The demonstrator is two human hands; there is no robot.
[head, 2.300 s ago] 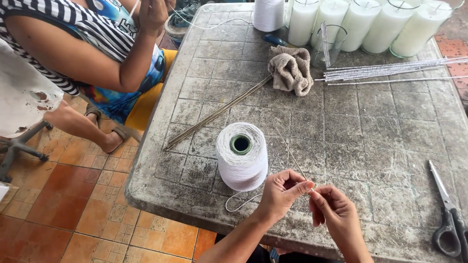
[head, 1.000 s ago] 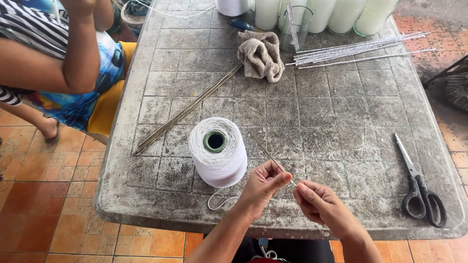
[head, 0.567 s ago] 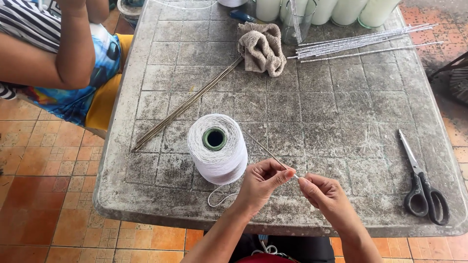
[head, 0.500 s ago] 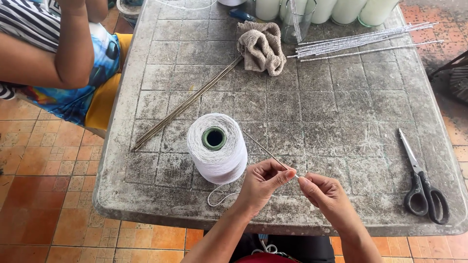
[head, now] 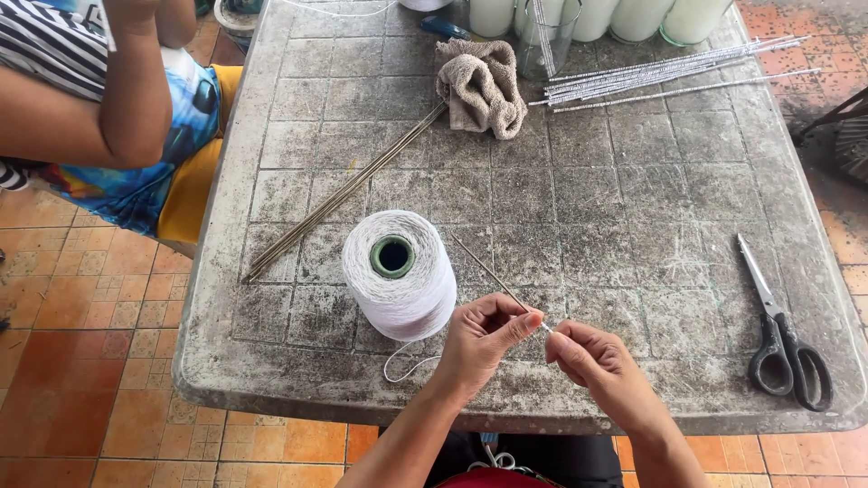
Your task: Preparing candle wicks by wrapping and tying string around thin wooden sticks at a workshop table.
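Needle [head: 495, 278] slants over worktop [head: 633, 208], near end pinched in left hand [head: 485, 336] | right hand [head: 592, 361] fingertips pressed together on thread end at its tip | risk: frayed thread could miss the eye; cone [head: 399, 273] just beside could tip if tugged

Black-handled scissors [head: 782, 333] lay at lower right; a crumpled towel [head: 479, 83] and white-coated sticks [head: 669, 74] sat along the top.

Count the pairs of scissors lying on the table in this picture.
1. The black-handled scissors lie near the right edge of the grey table, right of the hands. More could lie outside the view.
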